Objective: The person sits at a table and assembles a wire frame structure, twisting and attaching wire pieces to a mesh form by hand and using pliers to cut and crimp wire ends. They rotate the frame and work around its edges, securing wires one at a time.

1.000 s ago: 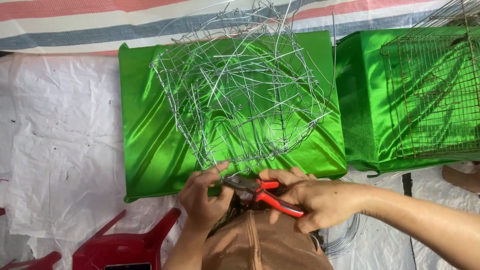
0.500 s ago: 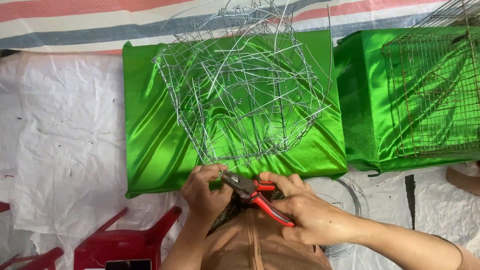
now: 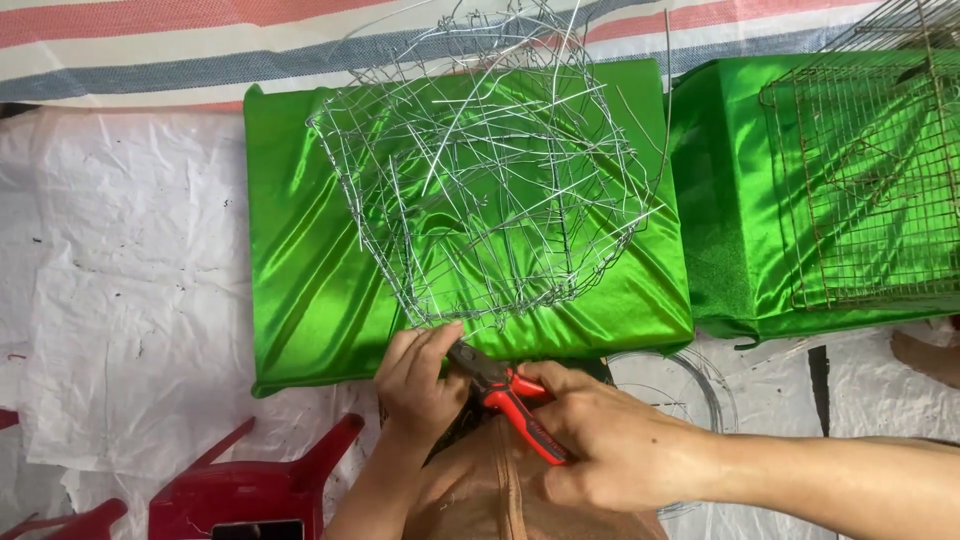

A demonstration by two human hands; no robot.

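A tangled silver wire basket frame rests on a shiny green cushion. My left hand pinches the frame's near rim at the cushion's front edge. My right hand grips red-and-black pliers, whose jaws point up-left at the wire right beside my left fingertips. Both hands sit just in front of the cushion, above my brown-clad lap.
A second green cushion at right carries a rusty square wire grid cage. A coil of wire lies on the white sheet behind my right hand. A red plastic stool stands bottom left. A striped tarp runs along the top.
The pliers' jaws have shifted up-left toward the frame's rim, and my left hand moved up to pinch the wire. The view has shifted slightly.
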